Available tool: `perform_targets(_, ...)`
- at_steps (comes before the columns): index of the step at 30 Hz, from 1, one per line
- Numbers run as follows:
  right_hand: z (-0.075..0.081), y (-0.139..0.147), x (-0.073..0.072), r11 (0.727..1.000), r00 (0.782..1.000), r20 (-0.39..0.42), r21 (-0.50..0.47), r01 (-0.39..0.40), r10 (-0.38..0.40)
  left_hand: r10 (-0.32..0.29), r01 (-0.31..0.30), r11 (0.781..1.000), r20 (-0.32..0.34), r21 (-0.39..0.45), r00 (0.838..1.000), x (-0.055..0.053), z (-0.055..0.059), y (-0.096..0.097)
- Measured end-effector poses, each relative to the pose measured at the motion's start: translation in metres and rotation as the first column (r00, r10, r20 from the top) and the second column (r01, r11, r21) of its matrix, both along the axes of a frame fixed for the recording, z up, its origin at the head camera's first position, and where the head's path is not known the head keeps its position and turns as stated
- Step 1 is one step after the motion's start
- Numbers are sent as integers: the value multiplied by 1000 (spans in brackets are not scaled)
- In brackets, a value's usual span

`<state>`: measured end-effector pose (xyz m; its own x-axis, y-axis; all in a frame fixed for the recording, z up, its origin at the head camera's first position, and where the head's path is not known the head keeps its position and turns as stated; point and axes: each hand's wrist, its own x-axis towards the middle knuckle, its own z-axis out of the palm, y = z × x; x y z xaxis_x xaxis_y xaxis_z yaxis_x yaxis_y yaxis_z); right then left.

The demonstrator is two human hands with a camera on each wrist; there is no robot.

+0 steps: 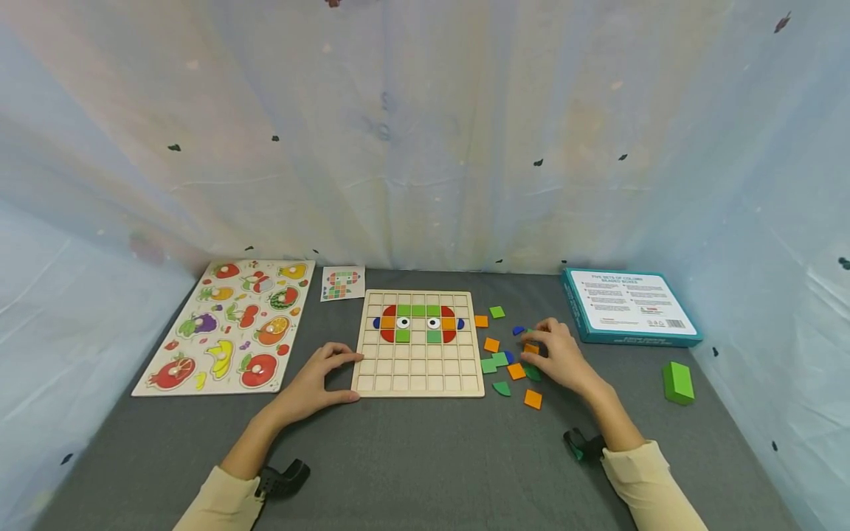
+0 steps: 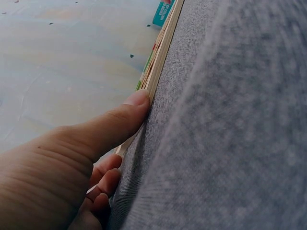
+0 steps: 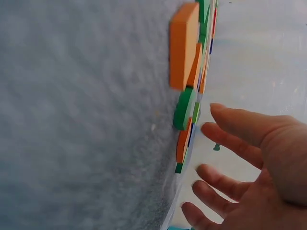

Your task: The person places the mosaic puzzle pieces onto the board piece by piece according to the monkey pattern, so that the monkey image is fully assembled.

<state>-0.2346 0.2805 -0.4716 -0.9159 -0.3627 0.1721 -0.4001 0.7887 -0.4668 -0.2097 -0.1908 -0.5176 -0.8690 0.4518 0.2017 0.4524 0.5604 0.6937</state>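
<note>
My left hand (image 1: 312, 389) touches the left edge and near-left corner of a wooden grid board (image 1: 418, 366); in the left wrist view the thumb (image 2: 138, 98) presses its edge. Red, green, orange and blue tiles and two eye tiles form a face-like pattern on the board's upper half. Over loose tiles to the right of the board hovers my right hand (image 1: 561, 358), its fingers spread with nothing between them in the right wrist view. Beneath and beside it lie an orange square (image 1: 516, 372), a green quarter-circle (image 1: 501, 389) and a blue piece (image 1: 518, 330).
A fruit puzzle board (image 1: 229, 332) lies at the left. Behind the grid board's left corner is a small pattern card (image 1: 343, 283). A teal box (image 1: 634, 341) lies at the back right, with a green block (image 1: 678, 383) nearer. Curtains hang behind the grey table (image 1: 425, 464).
</note>
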Motion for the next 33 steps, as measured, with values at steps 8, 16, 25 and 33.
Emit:
perform_targets(8, 5, 0, -19, 998, 993, 120, -58, 11, -4, 0, 0, 1000, 29, -1, 1000, 1, 2, -1)
perform_targets(16, 10, -4, -27, 1000, 992, 120, 9, 29, -30, -3, 4, 1000, 19, -4, 1000, 0, 2, -2)
perform_targets(25, 11, 6, -19, 999, 977, 210, 37, 18, -25, -3, 3, 1000, 25, 7, 1000, 1, 3, -1)
perform_targets(33, 10, 5, -18, 1000, 976, 219, -8, 16, -14, -2, 2, 1000, 10, -5, 1000, 0, 1, -1)
